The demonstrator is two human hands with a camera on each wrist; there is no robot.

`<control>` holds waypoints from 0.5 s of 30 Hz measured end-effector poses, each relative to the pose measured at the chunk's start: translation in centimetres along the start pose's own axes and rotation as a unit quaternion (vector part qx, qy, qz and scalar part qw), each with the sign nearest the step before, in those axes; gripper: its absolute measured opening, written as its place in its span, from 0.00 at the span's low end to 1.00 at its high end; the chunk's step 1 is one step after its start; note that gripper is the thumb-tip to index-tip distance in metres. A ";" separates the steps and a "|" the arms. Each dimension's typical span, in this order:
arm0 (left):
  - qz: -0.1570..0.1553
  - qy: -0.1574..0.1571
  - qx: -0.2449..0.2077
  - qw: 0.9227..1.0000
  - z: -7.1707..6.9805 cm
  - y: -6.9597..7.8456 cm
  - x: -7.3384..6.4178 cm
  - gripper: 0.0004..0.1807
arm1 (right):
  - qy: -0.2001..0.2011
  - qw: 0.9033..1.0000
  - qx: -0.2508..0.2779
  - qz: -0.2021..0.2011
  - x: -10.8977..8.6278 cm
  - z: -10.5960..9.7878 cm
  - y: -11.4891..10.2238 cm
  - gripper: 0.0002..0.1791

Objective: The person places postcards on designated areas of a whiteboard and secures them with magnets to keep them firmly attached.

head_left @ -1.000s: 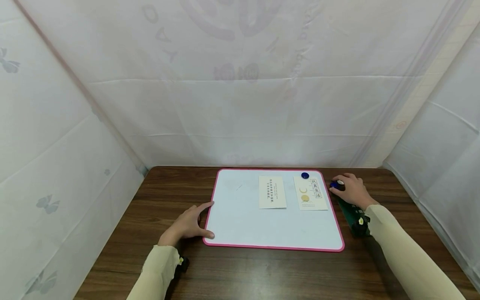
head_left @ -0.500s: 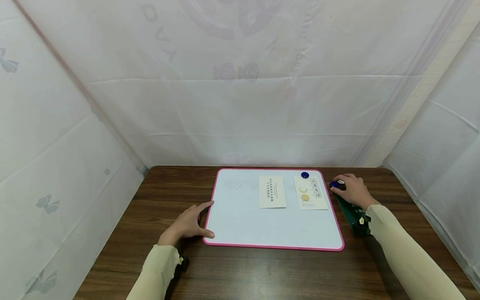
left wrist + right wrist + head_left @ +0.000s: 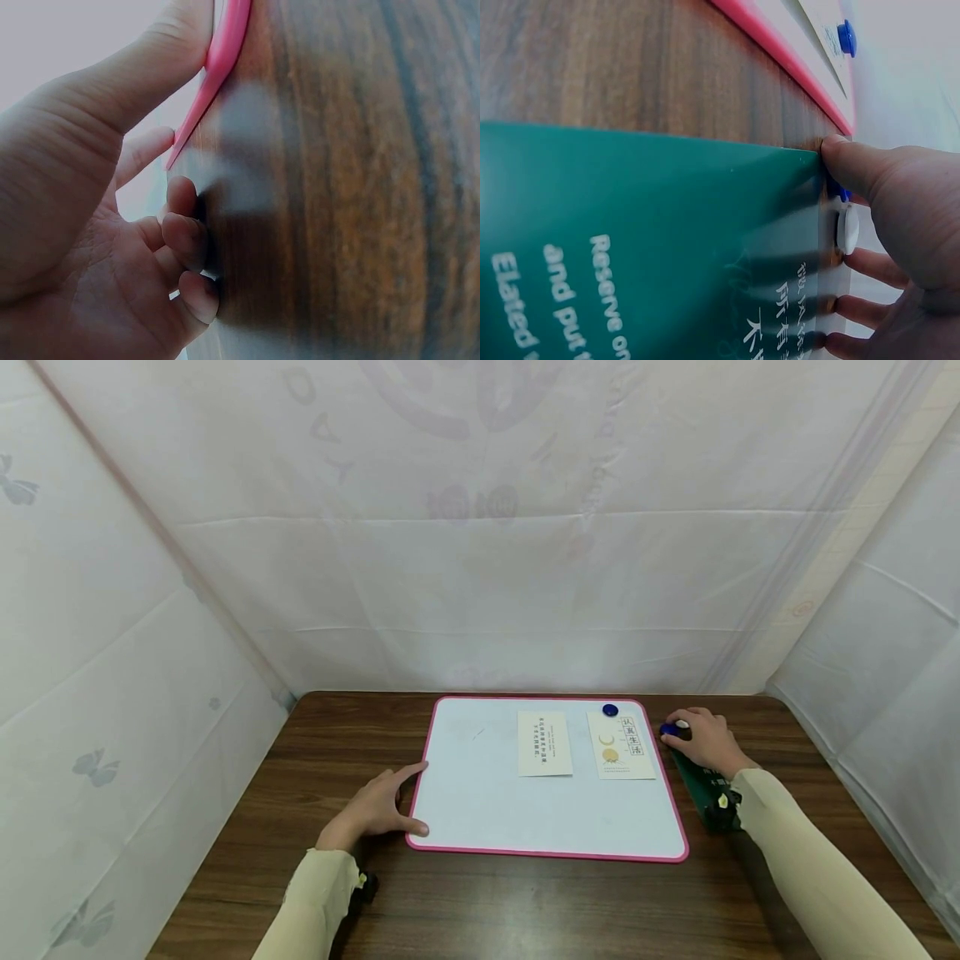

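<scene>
My left hand (image 3: pixel 372 806) is at the left edge of a pink-framed whiteboard (image 3: pixel 480 818), index fingertip at the frame and thumb over the near corner. In the left wrist view its thumb (image 3: pixel 157 60) lies on the board and the other fingers touch the table. Beyond the board's right edge, my right hand (image 3: pixel 705 743) pinches a blue magnet (image 3: pixel 843 192) between thumb and index finger. A white magnet (image 3: pixel 847 229) stands beside it, near the middle fingertip. Under that wrist lies a dark green card (image 3: pixel 693 785) with white writing.
On the board lie a card with a moon drawing (image 3: pixel 622 752), with another blue magnet (image 3: pixel 610 711) at its top edge, and a plain text card (image 3: pixel 544 744). The brown wooden table (image 3: pixel 487 902) backs onto a pale curtain (image 3: pixel 480 593), with more curtain at both sides.
</scene>
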State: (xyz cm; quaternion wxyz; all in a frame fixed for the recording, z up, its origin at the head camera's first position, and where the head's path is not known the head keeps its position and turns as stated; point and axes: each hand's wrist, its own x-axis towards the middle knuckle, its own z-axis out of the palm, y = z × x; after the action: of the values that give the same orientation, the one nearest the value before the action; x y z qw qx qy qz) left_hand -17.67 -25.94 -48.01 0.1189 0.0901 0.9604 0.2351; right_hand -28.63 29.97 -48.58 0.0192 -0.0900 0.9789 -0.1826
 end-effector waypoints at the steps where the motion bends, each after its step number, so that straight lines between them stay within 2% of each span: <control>1: -0.001 0.000 0.000 1.000 0.0 0.0 0.0 0.60 | -0.001 1.000 0.000 0.001 0.0 0.0 0.0 0.25; 15: 0.000 -0.002 -0.005 1.000 -0.1 0.1 -0.1 0.59 | -0.001 1.000 -0.004 0.003 0.1 -0.1 -0.2 0.24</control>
State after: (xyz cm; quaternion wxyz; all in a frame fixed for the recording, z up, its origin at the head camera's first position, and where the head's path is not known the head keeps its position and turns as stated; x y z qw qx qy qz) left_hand -17.59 -25.94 -47.87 0.1216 0.0899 0.9589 0.2400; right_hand -28.68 29.85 -48.45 0.0206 -0.0879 0.9798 -0.1787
